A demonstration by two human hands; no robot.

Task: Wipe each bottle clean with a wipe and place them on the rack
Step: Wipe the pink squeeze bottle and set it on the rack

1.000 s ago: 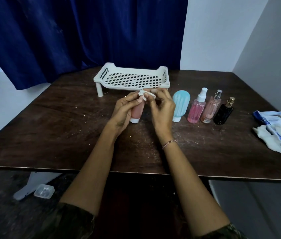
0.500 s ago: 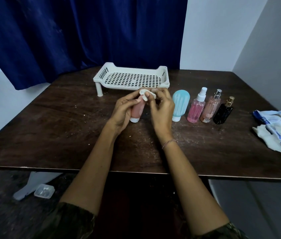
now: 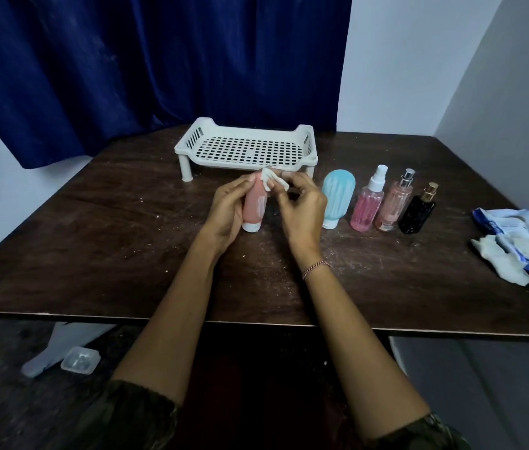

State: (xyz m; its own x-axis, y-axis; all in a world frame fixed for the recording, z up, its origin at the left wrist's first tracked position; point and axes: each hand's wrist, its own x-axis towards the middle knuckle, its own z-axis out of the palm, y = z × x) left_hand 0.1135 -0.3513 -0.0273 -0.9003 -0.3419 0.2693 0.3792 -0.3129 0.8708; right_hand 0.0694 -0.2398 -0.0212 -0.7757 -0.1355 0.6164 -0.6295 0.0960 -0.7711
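A pink squeeze bottle [image 3: 254,206] stands cap-down on the dark table [image 3: 126,248], and my left hand [image 3: 226,212] grips its left side. My right hand [image 3: 302,209] pinches a small white wipe [image 3: 271,180] against the bottle's top end. Just behind them sits the white perforated rack [image 3: 246,150], with nothing on it. To the right stand a light blue squeeze bottle [image 3: 337,197], a pink spray bottle [image 3: 368,203], a pale pink perfume bottle [image 3: 394,204] and a black perfume bottle [image 3: 418,212] in a row.
A blue wipe packet with loose white wipes [image 3: 523,248] lies at the table's right edge. A blue curtain [image 3: 126,66] hangs behind the table. On the floor at lower left lies a small clear plastic box [image 3: 80,359].
My left hand has slid down the pink bottle, so more of its body shows. My right hand still works the wipe at the top end.
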